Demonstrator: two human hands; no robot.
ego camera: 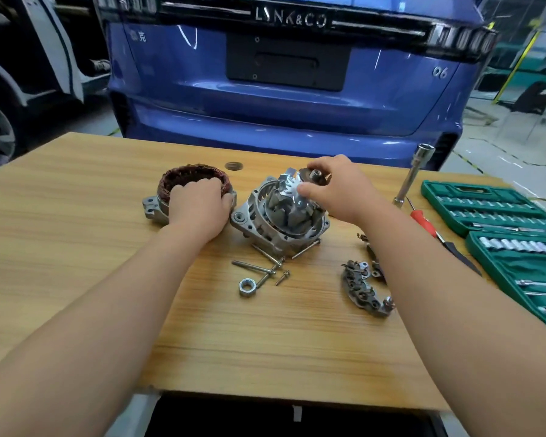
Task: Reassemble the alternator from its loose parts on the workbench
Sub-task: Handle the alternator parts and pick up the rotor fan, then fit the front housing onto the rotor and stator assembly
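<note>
Head view: left hand [199, 205] grips the stator [183, 178]; right hand [338, 187] pinches the tilted rotor [292, 208] by its shaft. Lowered crooked, it could jam in the housing [255, 212].

The stator [183, 179], a ring of copper windings, sat in a grey housing half [153, 209] on the worktop's [76, 247] left. Just beside it, the rotor [284, 212] stood tilted in the other housing [252, 212]. Long bolts [253, 267], a nut [242, 290] and the rectifier [363, 294] lay nearer.
</note>
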